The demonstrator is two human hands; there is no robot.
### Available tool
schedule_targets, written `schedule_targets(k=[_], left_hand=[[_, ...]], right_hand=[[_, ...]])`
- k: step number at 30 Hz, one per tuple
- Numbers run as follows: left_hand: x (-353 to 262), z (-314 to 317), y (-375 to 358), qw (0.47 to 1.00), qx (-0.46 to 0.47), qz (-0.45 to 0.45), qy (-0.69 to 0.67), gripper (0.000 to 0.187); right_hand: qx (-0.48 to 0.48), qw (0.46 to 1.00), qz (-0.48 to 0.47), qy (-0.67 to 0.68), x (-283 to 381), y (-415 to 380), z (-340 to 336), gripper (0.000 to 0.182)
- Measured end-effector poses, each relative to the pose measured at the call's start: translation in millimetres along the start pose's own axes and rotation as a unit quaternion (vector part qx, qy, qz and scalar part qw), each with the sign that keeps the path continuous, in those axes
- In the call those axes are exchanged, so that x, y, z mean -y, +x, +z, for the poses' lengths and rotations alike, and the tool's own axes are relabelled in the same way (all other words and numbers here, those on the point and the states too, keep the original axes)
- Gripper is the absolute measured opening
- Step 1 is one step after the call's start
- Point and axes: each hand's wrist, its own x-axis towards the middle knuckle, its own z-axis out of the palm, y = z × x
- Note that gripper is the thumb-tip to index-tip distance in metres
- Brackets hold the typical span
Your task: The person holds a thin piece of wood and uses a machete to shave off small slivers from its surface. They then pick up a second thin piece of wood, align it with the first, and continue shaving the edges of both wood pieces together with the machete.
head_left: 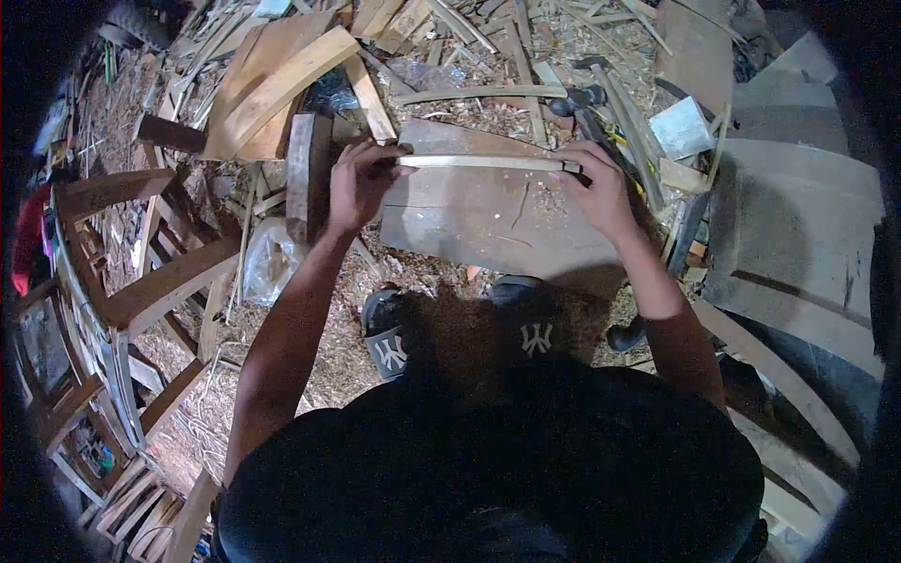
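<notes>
A thin, pale wooden strip (479, 162) spans between my two hands, level above a brown wooden board (450, 220). My left hand (358, 186) pinches its left end between thumb and fingers. At the other end, my right hand (598, 192) is closed around the strip, fingers on top and thumb below. A small dark patch shows at that end, and I cannot make out what it is. Wood shavings and a thin splinter lie on the board beneath.
Wooden frames (174, 281) stand at the left, near a clear plastic bag (272, 263). A hammer (601, 70) lies beyond the board by a white block (681, 129). Large panels (798, 216) lean at the right. Sawdust and offcuts cover the floor around my sandals (385, 342).
</notes>
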Motion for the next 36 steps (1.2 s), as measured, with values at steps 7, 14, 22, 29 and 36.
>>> schedule_targets(k=[7,14,22,29,36], left_hand=[[1,-3,1,0.998,0.022,0.051,0.044,0.028],[13,-11,-3,0.991,0.039,0.095,0.081,0.030],[-8,-22,-3,0.992,0.039,0.101,0.071,0.032],[-24,5,-2,0.972,0.011,0.145,0.185,0.036],[-38,27,17,0.980,0.028,0.147,0.135,0.023]], right_hand=[[-0.023,1.000,0.015,-0.005,-4,-2,5,0.026],[-0.015,1.000,0.001,-0.009,3,2,11,0.028],[-0.016,0.999,-0.034,-0.027,1,4,15,0.027],[-0.014,0.999,-0.017,-0.029,3,2,15,0.030],[-0.014,0.999,-0.023,-0.043,1,1,17,0.031]])
